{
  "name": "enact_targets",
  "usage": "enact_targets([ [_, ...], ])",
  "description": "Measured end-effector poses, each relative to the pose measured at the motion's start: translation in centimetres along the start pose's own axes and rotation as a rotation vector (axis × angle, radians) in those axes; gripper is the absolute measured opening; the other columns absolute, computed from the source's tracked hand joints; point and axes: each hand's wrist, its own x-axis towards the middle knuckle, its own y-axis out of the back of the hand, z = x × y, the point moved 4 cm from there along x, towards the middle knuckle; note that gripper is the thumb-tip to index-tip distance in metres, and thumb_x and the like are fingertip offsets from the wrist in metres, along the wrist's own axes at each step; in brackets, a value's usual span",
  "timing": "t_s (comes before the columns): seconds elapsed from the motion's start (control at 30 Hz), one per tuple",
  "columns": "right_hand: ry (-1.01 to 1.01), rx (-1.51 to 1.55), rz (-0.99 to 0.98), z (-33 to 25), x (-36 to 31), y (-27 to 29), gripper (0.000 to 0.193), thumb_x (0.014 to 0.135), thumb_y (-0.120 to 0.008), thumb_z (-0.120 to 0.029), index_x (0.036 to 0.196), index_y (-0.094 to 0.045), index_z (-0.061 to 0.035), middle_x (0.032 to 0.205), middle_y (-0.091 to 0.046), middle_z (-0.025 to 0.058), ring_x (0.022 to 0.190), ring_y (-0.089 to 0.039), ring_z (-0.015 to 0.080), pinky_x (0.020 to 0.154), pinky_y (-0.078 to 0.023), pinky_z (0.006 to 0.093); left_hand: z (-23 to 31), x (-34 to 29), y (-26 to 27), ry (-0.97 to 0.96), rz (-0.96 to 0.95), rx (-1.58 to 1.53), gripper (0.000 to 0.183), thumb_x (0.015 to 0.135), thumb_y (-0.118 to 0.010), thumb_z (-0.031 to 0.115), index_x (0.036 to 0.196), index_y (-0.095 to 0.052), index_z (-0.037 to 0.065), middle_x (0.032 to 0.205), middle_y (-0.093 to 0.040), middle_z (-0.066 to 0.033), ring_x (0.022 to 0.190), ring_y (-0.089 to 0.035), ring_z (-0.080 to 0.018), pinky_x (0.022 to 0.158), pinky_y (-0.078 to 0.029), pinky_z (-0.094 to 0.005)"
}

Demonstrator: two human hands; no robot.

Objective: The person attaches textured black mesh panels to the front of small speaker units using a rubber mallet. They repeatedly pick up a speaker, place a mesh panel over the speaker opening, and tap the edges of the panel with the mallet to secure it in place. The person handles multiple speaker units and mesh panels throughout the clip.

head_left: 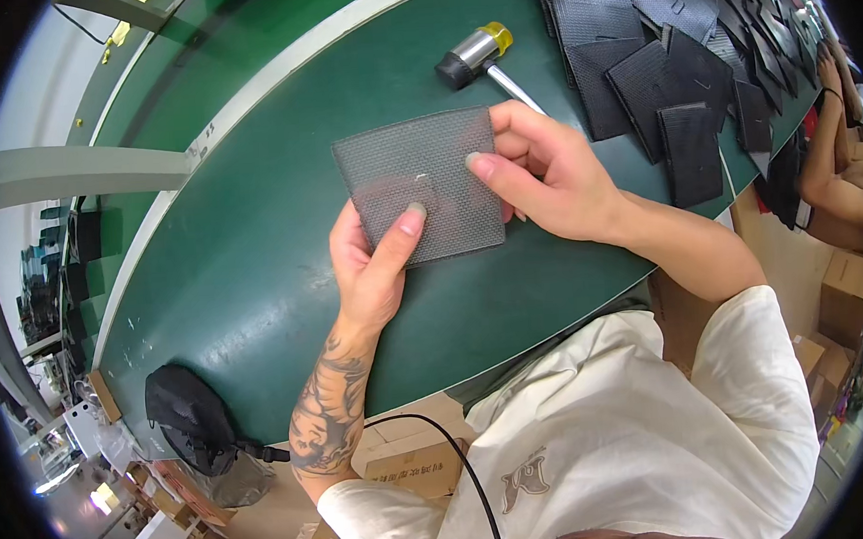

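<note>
A grey mesh fabric square (416, 163) is held just above the green table (246, 269). A smaller mesh patch (389, 203) lies over its lower left part. My left hand (368, 268) grips the lower left corner from beneath, thumb pressing on the small patch. My right hand (543, 171) pinches the square's right edge, thumb on top. A hammer (479, 54) with a black and a yellow head and a metal handle lies just behind the square, its handle running under my right hand.
Several black mesh panels (655, 72) are piled at the table's far right. A black device (190, 419) with a cable sits on the near left edge. Cardboard boxes (842, 287) stand on the floor. Another person's arm (826, 171) is at the far right.
</note>
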Motion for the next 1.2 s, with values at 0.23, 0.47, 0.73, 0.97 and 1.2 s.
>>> enact_targets([
  [0.23,0.002,-0.005,0.006,0.0,0.4,0.0,0.022,0.103,-0.062,-0.012,0.119,-0.053,0.0001,0.084,-0.070,0.0035,0.066,-0.061,0.0062,0.056,-0.052,0.0247,0.1,0.4,0.2,0.008,-0.008,0.012,0.037,0.099,-0.068,0.008,0.133,-0.057,-0.003,0.126,-0.067,-0.0106,0.115,-0.063,-0.0180,0.104,-0.047,-0.0348],
  [0.47,-0.003,-0.026,0.032,0.8,0.7,-0.5,0.023,0.103,-0.063,-0.014,0.119,-0.052,-0.0017,0.079,-0.063,-0.0005,0.061,-0.057,0.0056,0.052,-0.048,0.0238,-0.2,0.0,1.3,0.010,0.017,0.085,0.036,0.098,-0.069,0.008,0.132,-0.059,-0.001,0.124,-0.068,-0.0097,0.112,-0.064,-0.0172,0.100,-0.051,-0.0343],
  [0.73,0.047,-0.131,0.094,1.8,1.2,1.0,0.026,0.106,-0.059,-0.016,0.125,-0.054,0.0002,0.078,-0.064,0.0021,0.055,-0.056,0.0069,0.048,-0.043,0.0199,0.5,1.5,0.3,-0.008,-0.181,-0.012,0.039,0.102,-0.064,0.017,0.136,-0.056,-0.002,0.127,-0.067,-0.0085,0.115,-0.062,-0.0151,0.103,-0.050,-0.0324],
  [0.97,0.113,-0.195,0.081,1.5,4.1,1.2,0.032,0.104,-0.063,-0.026,0.121,-0.059,0.0012,0.076,-0.062,0.0010,0.056,-0.057,0.0093,0.052,-0.046,0.0231,0.2,2.9,1.7,-0.220,-0.078,0.150,0.042,0.109,-0.051,0.038,0.127,-0.063,0.002,0.117,-0.071,-0.0059,0.105,-0.065,-0.0129,0.098,-0.051,-0.0315],
  [1.2,0.279,-0.180,0.039,-0.1,6.9,1.4,0.018,0.103,-0.064,-0.024,0.110,-0.062,-0.0070,0.072,-0.062,-0.0007,0.051,-0.061,0.0093,0.042,-0.045,0.0209,0.8,1.4,3.1,-0.196,0.130,0.035,0.062,0.110,-0.044,0.049,0.128,-0.058,-0.009,0.109,-0.070,-0.0183,0.095,-0.070,-0.0248,0.088,-0.057,-0.0357],
])
